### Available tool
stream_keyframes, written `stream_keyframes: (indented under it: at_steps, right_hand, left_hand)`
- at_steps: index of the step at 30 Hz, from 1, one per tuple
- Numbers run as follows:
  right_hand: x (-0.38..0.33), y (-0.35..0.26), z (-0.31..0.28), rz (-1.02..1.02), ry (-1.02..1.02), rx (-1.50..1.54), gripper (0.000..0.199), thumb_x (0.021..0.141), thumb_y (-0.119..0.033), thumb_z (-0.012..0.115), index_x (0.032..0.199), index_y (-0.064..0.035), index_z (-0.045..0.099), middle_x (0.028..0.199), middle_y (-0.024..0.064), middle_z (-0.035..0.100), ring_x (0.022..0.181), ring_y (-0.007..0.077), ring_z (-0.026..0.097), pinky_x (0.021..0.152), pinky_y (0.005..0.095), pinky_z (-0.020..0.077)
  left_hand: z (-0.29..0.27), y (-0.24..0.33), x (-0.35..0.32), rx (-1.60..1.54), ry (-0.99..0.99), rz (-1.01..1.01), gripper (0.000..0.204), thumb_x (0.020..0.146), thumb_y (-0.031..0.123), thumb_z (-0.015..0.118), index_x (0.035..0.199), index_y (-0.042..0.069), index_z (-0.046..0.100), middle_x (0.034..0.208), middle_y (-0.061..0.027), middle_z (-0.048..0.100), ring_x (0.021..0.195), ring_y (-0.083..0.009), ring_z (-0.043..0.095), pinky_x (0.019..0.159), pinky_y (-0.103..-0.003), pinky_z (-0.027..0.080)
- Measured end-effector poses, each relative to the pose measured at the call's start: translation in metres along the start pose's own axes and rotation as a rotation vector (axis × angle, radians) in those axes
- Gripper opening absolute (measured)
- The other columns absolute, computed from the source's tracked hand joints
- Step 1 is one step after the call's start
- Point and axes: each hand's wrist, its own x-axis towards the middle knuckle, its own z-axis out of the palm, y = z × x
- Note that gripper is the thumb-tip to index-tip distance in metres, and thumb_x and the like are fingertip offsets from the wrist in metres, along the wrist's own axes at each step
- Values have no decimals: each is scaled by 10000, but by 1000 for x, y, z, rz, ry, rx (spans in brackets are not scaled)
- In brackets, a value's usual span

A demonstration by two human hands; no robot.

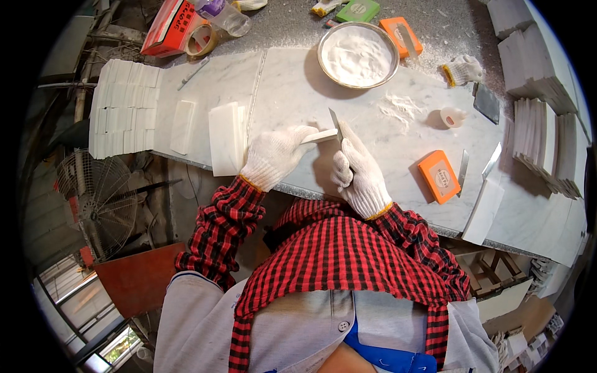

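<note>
Head view: both hands gloved in white knit, red-and-black checked sleeves. Left hand (275, 155) has its fingers closed around one end of a small white tile piece (320, 136), holding it roughly level above the marble worktop (373, 133), near its front edge. Right hand (359, 176) has its fingers wrapped round a thin metal blade (336, 123) (handle hidden in the glove), blade upright, its edge touching the far end of the tile piece.

Around them:
- Left of the left hand: a thick white slab (225, 138) and a thinner white strip (183, 127) lying flat; further left, a big stack of white tiles (123, 107) at the worktop's edge.
- Beyond the hands: a round metal bowl (358, 55) of white powder, with some spilled powder (398, 107) on the marble just below it.
- Right of the right hand: an orange box (438, 176), two loose blades (464, 168) just beside it, and a long white strip (484, 210) hanging over the front edge.
- A small white cup (453, 116) and a spare glove (462, 69) lie further back on the right.
- Far right: stacks of white tiles (540, 133) standing on edge.
- Back left: a red box (168, 26) and a roll of tape (202, 38).
- Below the worktop, on the left: a wire fan (104, 202).
</note>
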Motion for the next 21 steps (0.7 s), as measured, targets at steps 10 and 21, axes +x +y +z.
stream_keyframes:
  at_steps: [10, 21]
  right_hand:
    - [9, 2, -3, -49, -33, -1, 513, 1096, -213, 427, 1578, -90, 301, 673, -49, 432, 517, 45, 368, 466, 186, 312]
    - [-4, 7, -2, -3, -86, 16, 538, 1092, -229, 433, 1593, -118, 276, 661, -47, 423, 508, 44, 366, 454, 188, 322]
  left_hand:
    - [-3, 5, 1, -30, 11, -15, 297, 924, 220, 704, 1205, 124, 700, 1093, -109, 725, 966, -268, 704, 845, -337, 546]
    - [1, -3, 4, -20, 2, -70, 311, 922, 241, 705, 1218, 146, 695, 1097, -111, 723, 951, -285, 702, 832, -343, 548]
